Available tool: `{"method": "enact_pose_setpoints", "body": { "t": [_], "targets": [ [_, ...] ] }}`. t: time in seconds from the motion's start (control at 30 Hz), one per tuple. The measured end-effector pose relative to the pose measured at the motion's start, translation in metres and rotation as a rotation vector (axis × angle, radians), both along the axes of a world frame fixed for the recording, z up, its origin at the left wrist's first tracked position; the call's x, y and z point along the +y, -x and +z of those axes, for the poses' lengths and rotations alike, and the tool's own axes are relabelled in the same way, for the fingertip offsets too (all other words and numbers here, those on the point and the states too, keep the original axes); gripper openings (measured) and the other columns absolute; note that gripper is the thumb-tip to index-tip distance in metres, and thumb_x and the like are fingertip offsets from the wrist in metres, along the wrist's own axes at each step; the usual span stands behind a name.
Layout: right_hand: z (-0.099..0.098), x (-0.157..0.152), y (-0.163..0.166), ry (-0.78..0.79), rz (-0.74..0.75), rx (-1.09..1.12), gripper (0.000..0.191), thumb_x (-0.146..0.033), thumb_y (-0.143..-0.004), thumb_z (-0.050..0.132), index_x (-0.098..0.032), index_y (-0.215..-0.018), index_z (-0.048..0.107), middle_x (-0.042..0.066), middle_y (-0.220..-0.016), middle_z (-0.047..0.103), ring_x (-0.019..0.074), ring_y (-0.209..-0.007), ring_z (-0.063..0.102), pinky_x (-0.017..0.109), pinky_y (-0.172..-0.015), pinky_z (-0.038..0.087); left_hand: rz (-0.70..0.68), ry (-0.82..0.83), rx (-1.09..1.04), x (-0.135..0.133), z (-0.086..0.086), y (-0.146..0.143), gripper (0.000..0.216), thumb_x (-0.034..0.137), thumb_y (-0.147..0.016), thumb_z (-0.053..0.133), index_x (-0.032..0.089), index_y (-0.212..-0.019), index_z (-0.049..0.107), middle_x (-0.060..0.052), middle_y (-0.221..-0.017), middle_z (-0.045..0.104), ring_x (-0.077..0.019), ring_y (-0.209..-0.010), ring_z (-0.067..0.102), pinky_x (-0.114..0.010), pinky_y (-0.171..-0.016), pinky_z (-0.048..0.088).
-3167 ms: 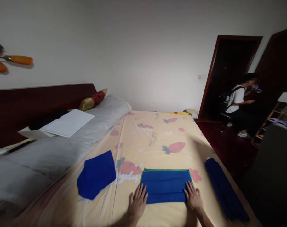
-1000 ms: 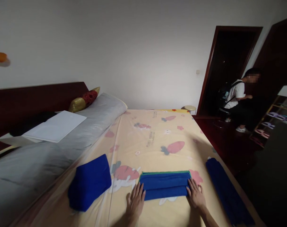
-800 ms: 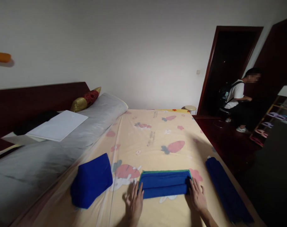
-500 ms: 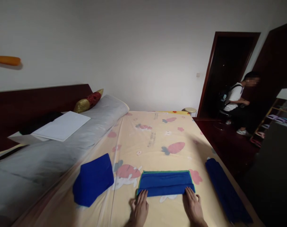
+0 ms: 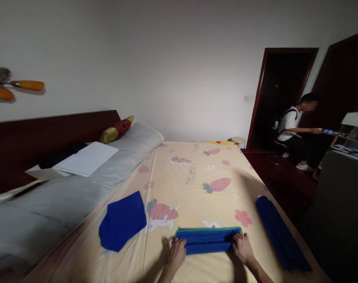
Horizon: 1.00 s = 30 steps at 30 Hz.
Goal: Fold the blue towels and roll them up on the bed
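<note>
A folded blue cloth (image 5: 208, 240) with green edging lies on the bed in front of me, a long crease running across it. My left hand (image 5: 177, 248) has its fingers curled over the left end. At the right end, my right hand (image 5: 241, 244) is bent around the cloth near its far corner, casting a shadow on it. Off to the left lies a loosely spread blue cloth (image 5: 123, 221). Along the right edge of the bed is a long, narrow folded blue cloth (image 5: 280, 234). Neither hand touches these two.
The patterned bedsheet (image 5: 193, 200) spreads under the cloths. Left are a grey pillow (image 5: 108, 173), a white board (image 5: 87, 158) and the dark headboard (image 5: 49, 137). A round stool (image 5: 238, 140) stands beyond the bed. A seated person (image 5: 290, 125) holds out a bottle-like object near a shelf.
My hands have moved from the near edge to the ends of the cloth, fingers now curled. The cloth lies closer to me and looks narrower. The seated person has stretched an arm out.
</note>
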State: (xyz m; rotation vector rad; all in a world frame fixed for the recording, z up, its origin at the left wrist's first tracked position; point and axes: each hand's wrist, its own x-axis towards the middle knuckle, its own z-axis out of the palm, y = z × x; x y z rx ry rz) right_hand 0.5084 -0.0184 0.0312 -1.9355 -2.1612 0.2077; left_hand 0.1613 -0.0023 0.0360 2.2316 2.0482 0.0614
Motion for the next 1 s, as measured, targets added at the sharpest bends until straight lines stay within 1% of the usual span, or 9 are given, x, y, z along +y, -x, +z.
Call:
{"method": "enact_pose_setpoints", "body": {
  "t": [0.07, 0.17, 0.4, 0.5, 0.6, 0.7, 0.77, 0.87, 1.0],
  "targets": [
    [-0.001, -0.006, 0.001, 0.021, -0.017, 0.003, 0.028, -0.020, -0.083, 0.040, -0.020, -0.083, 0.067, 0.008, -0.091, 0.069, 0.0252, -0.098, 0.059, 0.042, -0.096, 0.031, 0.024, 0.022, 0.008, -0.010, -0.004, -0.002, 0.045, 0.009, -0.080, 0.036, 0.022, -0.109, 0.068, -0.009, -0.110, 0.072, -0.0248, -0.118, 0.056, -0.050, -0.110, 0.025],
    [-0.002, -0.007, 0.021, 0.029, -0.039, 0.017, 0.035, -0.016, -0.082, 0.037, -0.018, -0.095, 0.069, 0.013, -0.102, 0.069, 0.0285, -0.105, 0.058, 0.046, -0.099, 0.029, 0.021, 0.039, 0.009, -0.017, -0.012, -0.022, 0.052, 0.007, -0.082, 0.030, 0.018, -0.123, 0.061, -0.014, -0.128, 0.063, -0.0280, -0.126, 0.050, -0.054, -0.110, 0.025],
    [-0.004, -0.017, 0.106, 0.018, 0.206, 0.146, 0.046, -0.022, -0.087, 0.038, -0.029, -0.130, 0.054, -0.002, -0.131, 0.060, 0.0162, -0.123, 0.051, 0.031, -0.110, 0.025, -0.284, 0.045, -0.093, -0.021, -0.032, -0.084, 0.067, 0.007, -0.082, 0.028, 0.033, -0.143, 0.035, 0.007, -0.149, 0.042, -0.0113, -0.137, 0.038, -0.031, -0.116, 0.027],
    [-0.009, -0.019, 0.088, 0.036, 0.215, 0.159, 0.048, -0.038, -0.094, 0.032, -0.024, -0.137, 0.047, 0.002, -0.141, 0.052, 0.0202, -0.133, 0.043, 0.038, -0.113, 0.023, -0.314, -0.045, -0.123, -0.022, -0.035, -0.059, 0.056, 0.019, -0.091, 0.026, 0.032, -0.145, 0.029, 0.004, -0.151, 0.038, -0.0145, -0.138, 0.036, -0.038, -0.115, 0.030],
    [-0.022, -0.017, 0.036, 0.050, 0.081, 0.137, 0.056, -0.050, -0.095, 0.026, -0.020, -0.138, 0.046, 0.006, -0.145, 0.045, 0.0248, -0.137, 0.037, 0.047, -0.115, 0.022, -0.160, -0.113, -0.064, -0.024, -0.036, -0.008, 0.049, 0.033, -0.095, 0.025, 0.033, -0.143, 0.031, 0.002, -0.150, 0.039, -0.0190, -0.138, 0.037, -0.046, -0.112, 0.032],
    [-0.035, -0.015, -0.005, 0.030, -0.050, 0.087, 0.056, -0.051, -0.094, 0.028, -0.020, -0.138, 0.046, 0.007, -0.146, 0.043, 0.0264, -0.139, 0.034, 0.051, -0.115, 0.021, -0.011, -0.184, 0.019, -0.025, -0.035, 0.033, 0.048, 0.029, -0.094, 0.027, 0.036, -0.141, 0.033, 0.002, -0.150, 0.039, -0.0231, -0.139, 0.035, -0.055, -0.112, 0.025],
    [-0.037, -0.016, -0.009, 0.011, -0.116, 0.051, 0.054, -0.045, -0.095, 0.028, -0.019, -0.138, 0.046, 0.007, -0.148, 0.040, 0.0272, -0.140, 0.031, 0.053, -0.114, 0.021, 0.041, -0.247, 0.051, -0.024, -0.035, 0.039, 0.050, 0.025, -0.093, 0.028, 0.040, -0.140, 0.034, 0.004, -0.150, 0.038, -0.0258, -0.140, 0.033, -0.061, -0.112, 0.019],
    [-0.030, -0.018, 0.024, 0.007, -0.088, 0.064, 0.052, -0.035, -0.095, 0.023, -0.019, -0.140, 0.043, 0.006, -0.151, 0.035, 0.0252, -0.142, 0.027, 0.051, -0.114, 0.023, -0.017, -0.277, 0.019, -0.021, -0.035, 0.011, 0.054, 0.017, -0.091, 0.026, 0.040, -0.141, 0.032, 0.003, -0.150, 0.037, -0.0258, -0.140, 0.033, -0.061, -0.112, 0.022],
    [-0.019, -0.018, 0.090, 0.060, 0.123, 0.148, 0.050, -0.034, -0.094, 0.027, -0.025, -0.141, 0.042, 0.002, -0.150, 0.036, 0.0223, -0.140, 0.031, 0.047, -0.114, 0.025, -0.229, -0.205, -0.087, -0.021, -0.039, -0.057, 0.053, 0.019, -0.093, 0.025, 0.034, -0.143, 0.029, 0.003, -0.149, 0.041, -0.0171, -0.137, 0.039, -0.041, -0.110, 0.035]
  ]
}}
